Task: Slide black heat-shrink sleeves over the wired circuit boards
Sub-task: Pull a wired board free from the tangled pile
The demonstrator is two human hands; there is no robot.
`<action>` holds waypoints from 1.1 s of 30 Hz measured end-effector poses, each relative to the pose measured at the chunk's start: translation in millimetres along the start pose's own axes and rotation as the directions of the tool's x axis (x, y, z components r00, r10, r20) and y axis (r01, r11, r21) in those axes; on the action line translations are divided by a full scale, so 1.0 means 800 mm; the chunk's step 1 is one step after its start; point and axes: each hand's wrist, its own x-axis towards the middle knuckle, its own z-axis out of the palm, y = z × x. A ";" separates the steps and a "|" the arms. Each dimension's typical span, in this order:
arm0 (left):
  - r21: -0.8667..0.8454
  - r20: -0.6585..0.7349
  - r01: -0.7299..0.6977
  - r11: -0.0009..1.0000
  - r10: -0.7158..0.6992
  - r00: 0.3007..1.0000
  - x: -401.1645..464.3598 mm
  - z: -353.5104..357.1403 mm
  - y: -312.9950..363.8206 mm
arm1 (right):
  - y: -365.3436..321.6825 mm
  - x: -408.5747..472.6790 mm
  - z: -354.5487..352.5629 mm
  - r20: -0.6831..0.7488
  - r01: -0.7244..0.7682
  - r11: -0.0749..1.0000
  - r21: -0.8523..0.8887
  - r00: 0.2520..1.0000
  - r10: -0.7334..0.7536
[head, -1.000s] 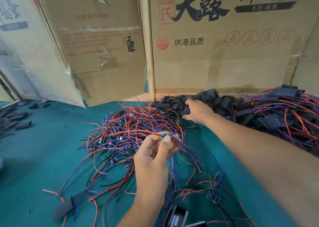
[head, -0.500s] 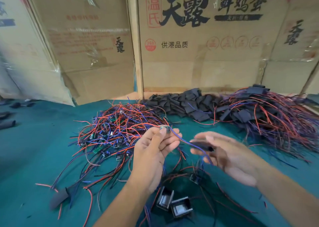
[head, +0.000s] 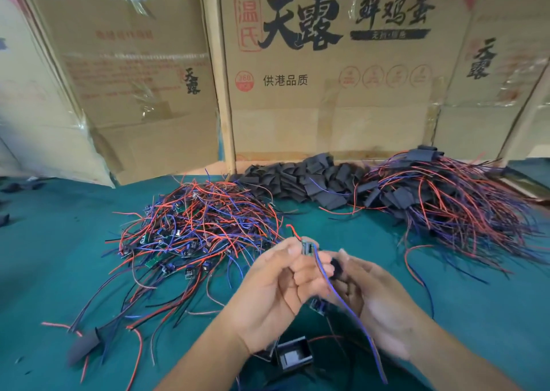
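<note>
A small circuit board is pinched at the fingertips of the left hand, its blue and red wires trailing down past the palm. A black sleeve is gripped by the right hand, just beside the board. Both hands are raised over the near middle of the green tabletop. Bare cloth is left to the near left. The far edge is crowded: loose wired boards, spare sleeves, finished ones, all backed by cardboard boxes.
</note>
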 end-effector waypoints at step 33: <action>0.079 -0.284 -0.431 0.899 0.435 0.855 0.007 -0.037 0.063 | 0.007 -0.010 -0.013 0.218 0.326 0.718 -0.615 0.945 -0.243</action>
